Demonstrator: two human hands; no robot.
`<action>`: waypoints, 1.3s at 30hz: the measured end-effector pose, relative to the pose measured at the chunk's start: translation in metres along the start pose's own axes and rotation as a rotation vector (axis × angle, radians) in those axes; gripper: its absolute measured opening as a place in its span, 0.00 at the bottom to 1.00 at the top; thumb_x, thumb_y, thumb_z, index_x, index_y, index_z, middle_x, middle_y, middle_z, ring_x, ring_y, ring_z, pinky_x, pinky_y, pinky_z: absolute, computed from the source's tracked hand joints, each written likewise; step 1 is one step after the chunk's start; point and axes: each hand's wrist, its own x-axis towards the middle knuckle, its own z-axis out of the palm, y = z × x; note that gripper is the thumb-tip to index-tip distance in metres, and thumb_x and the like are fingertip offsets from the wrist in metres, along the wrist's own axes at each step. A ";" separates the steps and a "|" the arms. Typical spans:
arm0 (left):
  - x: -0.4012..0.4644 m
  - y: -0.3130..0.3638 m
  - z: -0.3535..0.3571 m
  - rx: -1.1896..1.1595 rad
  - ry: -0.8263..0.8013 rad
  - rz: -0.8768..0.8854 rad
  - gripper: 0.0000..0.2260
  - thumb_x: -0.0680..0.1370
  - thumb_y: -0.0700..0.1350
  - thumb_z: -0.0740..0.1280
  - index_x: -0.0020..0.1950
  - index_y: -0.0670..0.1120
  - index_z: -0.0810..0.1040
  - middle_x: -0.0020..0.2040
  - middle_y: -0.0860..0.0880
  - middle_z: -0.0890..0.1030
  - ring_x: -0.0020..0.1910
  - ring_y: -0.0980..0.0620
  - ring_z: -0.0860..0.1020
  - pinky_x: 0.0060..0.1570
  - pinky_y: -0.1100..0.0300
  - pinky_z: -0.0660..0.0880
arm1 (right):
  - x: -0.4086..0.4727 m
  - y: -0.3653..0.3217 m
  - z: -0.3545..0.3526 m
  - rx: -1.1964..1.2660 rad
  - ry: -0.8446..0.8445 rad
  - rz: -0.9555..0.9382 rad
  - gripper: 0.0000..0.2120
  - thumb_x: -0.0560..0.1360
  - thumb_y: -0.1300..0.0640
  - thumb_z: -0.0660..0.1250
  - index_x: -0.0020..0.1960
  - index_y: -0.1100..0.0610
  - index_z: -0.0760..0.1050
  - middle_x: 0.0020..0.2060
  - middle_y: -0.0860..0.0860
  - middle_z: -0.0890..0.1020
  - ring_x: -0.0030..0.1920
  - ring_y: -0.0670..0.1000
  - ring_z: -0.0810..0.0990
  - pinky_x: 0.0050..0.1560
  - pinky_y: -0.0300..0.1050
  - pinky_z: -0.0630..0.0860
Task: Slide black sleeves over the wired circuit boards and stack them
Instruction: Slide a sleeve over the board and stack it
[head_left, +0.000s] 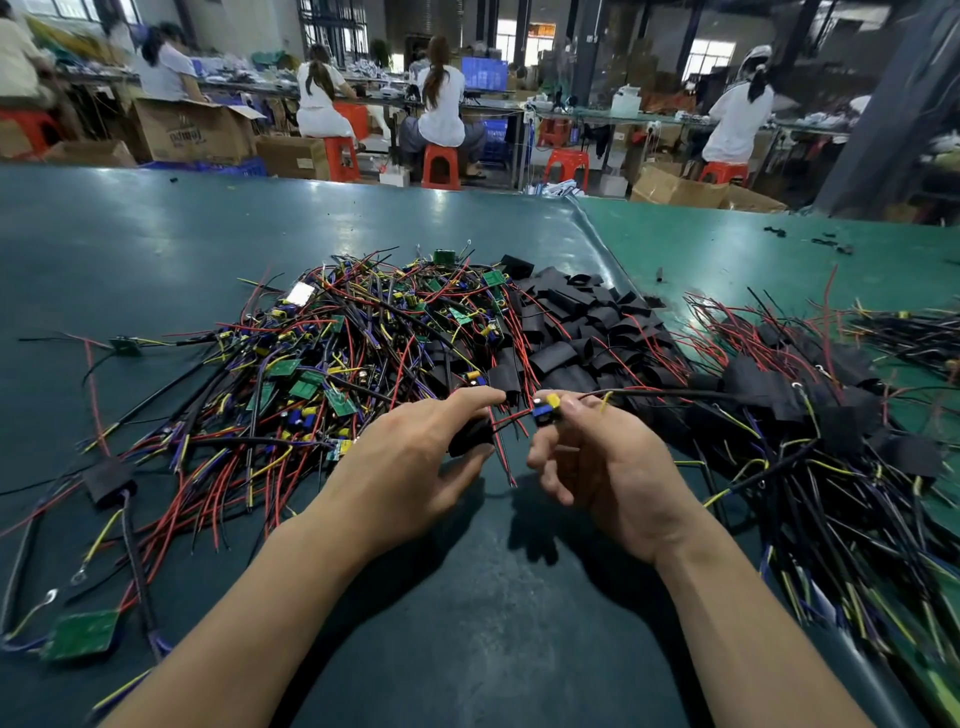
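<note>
Two bare forearms reach in over the near edge of the dark green surface (156, 249): the left hand (415, 462) has its grip curled round a black sleeve (470, 436), while the right hand (597, 467) pinches a wired circuit board (545, 410) just beside it, red wires trailing between them. Beyond, mid-surface, lies a tangle of unsleeved boards (363, 338), a heap of loose sleeves (582, 332) beside it, and sleeved boards (810, 415) stacked toward the right edge. Past the far edge, workers (441, 104) sit on red stools (440, 166) among cardboard boxes (192, 130).

On the table (156, 234), bare wired boards (337, 353) lie left, loose sleeves (582, 332) behind the hands, sleeved boards (810, 415) right.
</note>
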 end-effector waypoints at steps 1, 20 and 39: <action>-0.001 0.000 0.001 0.020 0.001 -0.005 0.22 0.77 0.44 0.70 0.70 0.48 0.71 0.52 0.48 0.83 0.49 0.45 0.81 0.50 0.49 0.78 | 0.000 0.001 0.001 -0.030 0.002 -0.007 0.14 0.74 0.50 0.65 0.55 0.58 0.75 0.33 0.58 0.81 0.26 0.52 0.76 0.24 0.39 0.69; 0.000 -0.004 0.005 0.164 -0.104 -0.057 0.25 0.80 0.49 0.64 0.76 0.52 0.61 0.59 0.54 0.81 0.56 0.48 0.78 0.56 0.49 0.71 | 0.001 0.000 0.001 -0.060 0.228 -0.056 0.10 0.63 0.52 0.74 0.42 0.55 0.86 0.35 0.54 0.84 0.32 0.49 0.81 0.32 0.38 0.78; 0.000 0.009 0.012 -0.173 0.153 0.050 0.19 0.77 0.39 0.70 0.68 0.45 0.74 0.58 0.50 0.81 0.57 0.53 0.79 0.57 0.55 0.77 | -0.002 0.002 0.004 -0.016 0.103 -0.099 0.10 0.66 0.60 0.73 0.46 0.61 0.81 0.36 0.59 0.84 0.35 0.53 0.83 0.34 0.41 0.79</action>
